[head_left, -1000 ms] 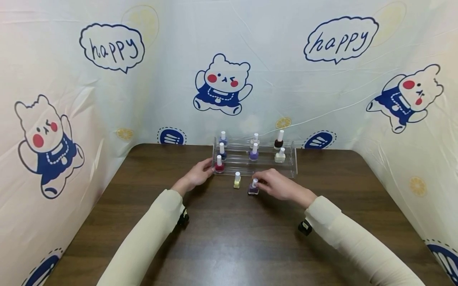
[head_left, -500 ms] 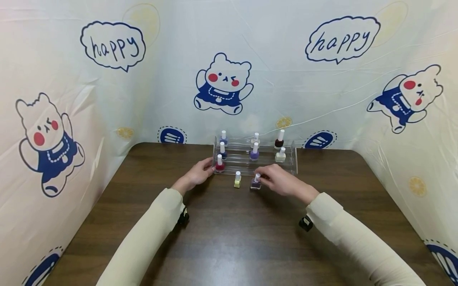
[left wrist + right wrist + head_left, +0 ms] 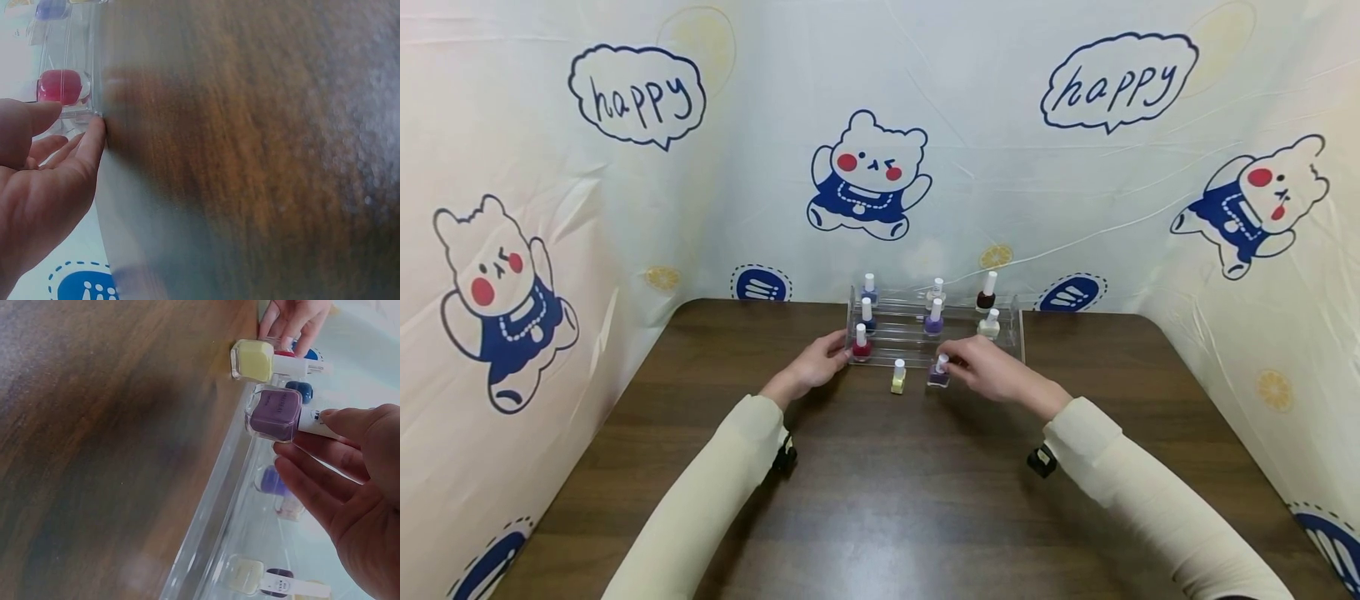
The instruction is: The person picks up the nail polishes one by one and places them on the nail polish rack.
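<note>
My right hand (image 3: 988, 368) pinches the white cap of a dark purple nail polish bottle (image 3: 937, 377) between thumb and fingers. It hangs upright just in front of the clear tiered display rack (image 3: 895, 345), and its glass body shows plainly in the right wrist view. My left hand (image 3: 815, 364) touches the rack's left end with fairly straight fingers, near the red nail polish bottle (image 3: 861, 346) on the lowest tier. Between the hands, a yellow nail polish bottle (image 3: 898, 382) stands on the table before the rack's front edge.
On the middle tier stand dark blue (image 3: 868, 320), violet (image 3: 933, 322) and pale cream (image 3: 988, 328) bottles. The top tier carries light blue (image 3: 869, 292), clear-looking (image 3: 936, 293) and dark brown (image 3: 986, 297) bottles. A printed curtain (image 3: 760, 167) encloses the wooden table (image 3: 880, 500).
My right hand has moved the dark purple bottle away from me and slightly right, closer to the rack. The left hand stays at the rack's end.
</note>
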Available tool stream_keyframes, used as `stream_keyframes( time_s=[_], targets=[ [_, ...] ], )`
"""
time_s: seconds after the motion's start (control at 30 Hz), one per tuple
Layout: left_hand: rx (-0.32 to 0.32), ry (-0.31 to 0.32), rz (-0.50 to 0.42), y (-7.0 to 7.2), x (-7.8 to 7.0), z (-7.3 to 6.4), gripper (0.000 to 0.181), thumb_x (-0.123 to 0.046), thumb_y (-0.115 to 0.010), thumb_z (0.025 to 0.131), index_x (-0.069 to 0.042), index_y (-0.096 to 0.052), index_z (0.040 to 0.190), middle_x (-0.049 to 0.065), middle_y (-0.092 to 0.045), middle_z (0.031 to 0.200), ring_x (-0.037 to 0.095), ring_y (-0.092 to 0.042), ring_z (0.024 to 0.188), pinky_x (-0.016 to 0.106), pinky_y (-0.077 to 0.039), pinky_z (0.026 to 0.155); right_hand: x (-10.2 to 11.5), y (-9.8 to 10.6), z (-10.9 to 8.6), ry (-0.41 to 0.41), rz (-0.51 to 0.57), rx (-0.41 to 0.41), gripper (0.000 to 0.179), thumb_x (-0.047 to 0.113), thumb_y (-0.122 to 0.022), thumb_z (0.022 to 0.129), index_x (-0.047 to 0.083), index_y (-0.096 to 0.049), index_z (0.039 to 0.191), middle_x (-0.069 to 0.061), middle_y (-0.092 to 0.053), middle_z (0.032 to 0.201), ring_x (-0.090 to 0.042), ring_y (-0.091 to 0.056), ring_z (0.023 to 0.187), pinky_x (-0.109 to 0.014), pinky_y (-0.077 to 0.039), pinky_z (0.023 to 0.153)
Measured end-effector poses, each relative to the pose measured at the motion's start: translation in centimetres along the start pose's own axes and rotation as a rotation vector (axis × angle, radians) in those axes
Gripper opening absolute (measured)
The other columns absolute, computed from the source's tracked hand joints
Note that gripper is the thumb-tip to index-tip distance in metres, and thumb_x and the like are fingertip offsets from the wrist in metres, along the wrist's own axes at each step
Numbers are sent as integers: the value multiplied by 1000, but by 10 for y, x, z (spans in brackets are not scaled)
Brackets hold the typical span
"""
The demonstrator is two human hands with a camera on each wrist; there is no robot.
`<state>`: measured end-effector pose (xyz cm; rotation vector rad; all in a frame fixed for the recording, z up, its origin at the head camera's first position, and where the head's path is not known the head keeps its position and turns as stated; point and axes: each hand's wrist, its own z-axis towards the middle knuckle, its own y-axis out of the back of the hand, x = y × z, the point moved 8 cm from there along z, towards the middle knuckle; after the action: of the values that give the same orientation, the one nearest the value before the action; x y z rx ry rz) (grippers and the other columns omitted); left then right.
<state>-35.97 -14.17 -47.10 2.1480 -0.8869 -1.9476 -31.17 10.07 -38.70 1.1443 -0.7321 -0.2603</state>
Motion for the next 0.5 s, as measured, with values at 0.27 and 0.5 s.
stream_keyframes(
  time_s=[0.27,0.5],
  targets=[
    [-7,-8,14,1,0,3,57,-14,-48,109,-6,-28,161,20,-36,162,36,-34,150,52,-26,122,-2,3,2,1,7,-2,15,2,-64,99,-4,-70,111,-9,-74,95,-12,-66,79,-30,-57,71],
    [-7,7,16,0,2,3,57,-16,-47,109,-9,-27,162,18,-36,162,35,-34,150,52,-25,123,-4,4,2,-17,0,-6,14,2,-65,99,-3,-70,111,-8,-74,95,-12,-65,78,-29,-57,70]
  ],
)
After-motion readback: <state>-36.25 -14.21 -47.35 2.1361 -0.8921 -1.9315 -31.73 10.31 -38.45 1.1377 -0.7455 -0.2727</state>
